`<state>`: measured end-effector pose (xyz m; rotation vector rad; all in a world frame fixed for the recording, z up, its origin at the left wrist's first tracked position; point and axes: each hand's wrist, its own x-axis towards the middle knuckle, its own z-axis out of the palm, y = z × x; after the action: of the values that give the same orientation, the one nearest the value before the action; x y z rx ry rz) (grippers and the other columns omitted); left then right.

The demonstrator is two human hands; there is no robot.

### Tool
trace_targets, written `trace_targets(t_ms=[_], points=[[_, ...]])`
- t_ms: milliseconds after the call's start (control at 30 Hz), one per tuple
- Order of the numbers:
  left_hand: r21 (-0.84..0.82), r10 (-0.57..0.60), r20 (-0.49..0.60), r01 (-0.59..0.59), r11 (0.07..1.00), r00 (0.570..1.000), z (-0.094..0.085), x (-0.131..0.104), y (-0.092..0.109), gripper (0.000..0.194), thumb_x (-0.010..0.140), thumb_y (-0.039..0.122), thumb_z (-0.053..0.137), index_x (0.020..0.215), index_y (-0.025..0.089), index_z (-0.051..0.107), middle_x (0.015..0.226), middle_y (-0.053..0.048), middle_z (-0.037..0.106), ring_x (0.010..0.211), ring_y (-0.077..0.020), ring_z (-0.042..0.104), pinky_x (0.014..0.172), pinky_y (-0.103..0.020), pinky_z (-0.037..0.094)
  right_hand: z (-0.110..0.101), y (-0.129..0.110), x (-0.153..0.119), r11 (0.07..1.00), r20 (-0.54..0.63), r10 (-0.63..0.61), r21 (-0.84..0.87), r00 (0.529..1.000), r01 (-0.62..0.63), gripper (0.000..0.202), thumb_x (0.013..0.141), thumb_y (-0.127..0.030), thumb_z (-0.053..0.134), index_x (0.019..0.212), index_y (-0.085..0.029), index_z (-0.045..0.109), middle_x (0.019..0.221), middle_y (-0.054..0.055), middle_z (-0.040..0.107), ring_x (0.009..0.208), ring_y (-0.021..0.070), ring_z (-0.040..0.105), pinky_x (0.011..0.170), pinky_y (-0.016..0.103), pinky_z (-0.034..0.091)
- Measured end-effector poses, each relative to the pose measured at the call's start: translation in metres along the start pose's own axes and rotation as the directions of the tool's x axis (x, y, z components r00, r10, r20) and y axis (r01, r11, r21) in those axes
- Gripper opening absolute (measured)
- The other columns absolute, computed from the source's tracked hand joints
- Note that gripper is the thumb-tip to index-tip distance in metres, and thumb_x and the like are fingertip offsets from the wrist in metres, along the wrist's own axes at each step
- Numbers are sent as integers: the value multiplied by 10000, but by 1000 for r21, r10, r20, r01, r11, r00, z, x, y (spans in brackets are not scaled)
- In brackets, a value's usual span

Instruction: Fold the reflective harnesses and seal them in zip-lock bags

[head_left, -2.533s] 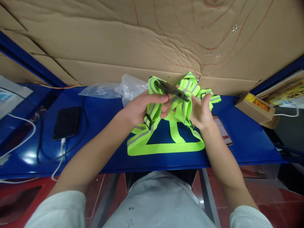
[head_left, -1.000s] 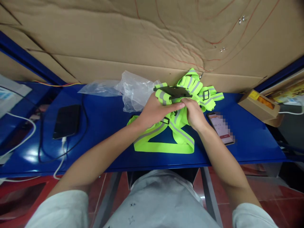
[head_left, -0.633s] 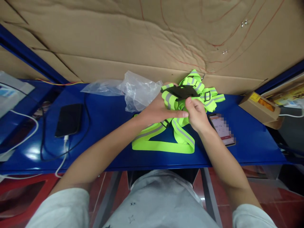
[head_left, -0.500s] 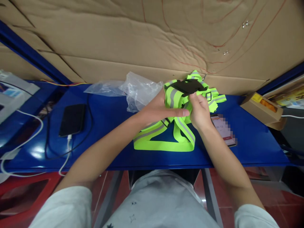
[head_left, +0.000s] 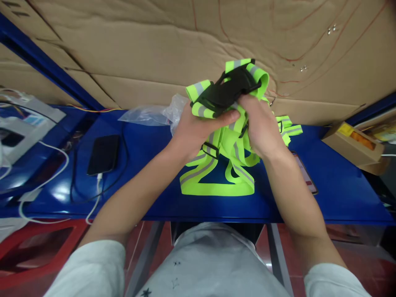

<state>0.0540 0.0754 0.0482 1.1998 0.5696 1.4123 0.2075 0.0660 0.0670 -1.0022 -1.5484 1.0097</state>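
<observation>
Neon yellow-green straps with grey reflective stripes (head_left: 216, 189) lie in loops on the blue table, and their upper part is lifted in both hands. A large black buckle (head_left: 227, 93) joins the straps at the top, tilted up towards the cardboard. My left hand (head_left: 198, 130) grips the straps at the buckle's left end, thumb across the front. Beneath the buckle's right end, my right hand (head_left: 261, 121) is closed on the straps, its fingertips partly hidden. A smaller black slider (head_left: 210, 150) hangs below my left hand.
Crumpled clear plastic (head_left: 148, 115) lies behind my left forearm. A black phone (head_left: 103, 154) with a white cable rests at the left. Another phone (head_left: 305, 171) is partly covered by my right forearm. An open cardboard box (head_left: 352, 144) stands at the right. Cardboard (head_left: 154, 49) backs the blue table (head_left: 334, 194).
Both hands have raised the buckle, which now shows broadly between them. My left hand has shifted left and up. The view has shifted slightly.
</observation>
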Motion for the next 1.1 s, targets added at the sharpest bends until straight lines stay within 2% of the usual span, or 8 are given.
trace_targets(t_ms=[133,333,433,567,667,833,933,1100], points=[[-24,-116,57,118,993,992,-6,5,-2,339,669,199,962,958,253,792,957,65,798,966,-152,725,972,-334,611,-2,2,0,994,83,-102,38,991,99,272,1037,-463,572,905,-269,711,960,-39,721,1104,188,699,1078,357,550],[31,-260,142,258,966,955,-10,5,-8,394,681,336,962,1030,242,804,1039,30,796,1081,-204,745,998,-368,604,-25,-15,-3,856,86,-87,-503,993,118,390,1074,-350,547,711,-211,571,651,-27,448,665,129,453,795,306,515],[56,-269,171,263,963,948,-6,2,-15,483,662,356,975,1091,247,781,1135,17,789,1171,-227,727,1067,-382,581,-29,-20,-5,868,109,-40,-488,993,89,378,1072,-346,527,725,-213,597,696,-16,520,735,146,532,841,321,526],[113,-165,139,150,982,976,2,-4,-16,571,680,358,963,1193,251,734,1294,-6,755,1335,-269,660,1156,-421,541,-26,-22,-9,995,124,-73,-56,990,81,57,938,-273,688,978,-286,727,1046,-40,738,1123,185,697,1046,325,569],[173,-98,127,76,982,987,3,-8,-10,626,663,415,981,1210,262,717,1291,-32,752,1361,-292,645,1163,-415,538,-26,-31,-15,989,246,-121,112,962,96,549,837,-278,832,1339,-422,662,1402,-82,679,1385,203,627,1200,345,528],[114,-187,232,164,980,954,4,-15,0,599,655,318,985,1195,263,731,1222,-27,771,1279,-306,704,1065,-418,612,-38,-48,-23,865,228,-365,-275,903,420,837,811,-334,903,1544,-490,530,1756,-161,272,1633,239,331,1273,317,445],[108,-291,273,272,956,917,5,-18,4,542,698,338,952,1192,244,751,1089,-17,789,1057,-299,783,911,-439,666,-46,-55,-26,716,322,-383,-489,866,499,565,930,-385,799,1475,-387,651,1601,-49,549,1551,223,457,1320,359,383],[272,-245,236,179,946,940,0,-20,11,546,647,358,998,1127,232,771,1044,-36,783,1074,-319,768,926,-444,659,-51,-59,-31,775,288,-251,-512,924,370,388,993,-544,667,1350,-412,743,1403,-46,732,1358,227,660,1202,359,516]])
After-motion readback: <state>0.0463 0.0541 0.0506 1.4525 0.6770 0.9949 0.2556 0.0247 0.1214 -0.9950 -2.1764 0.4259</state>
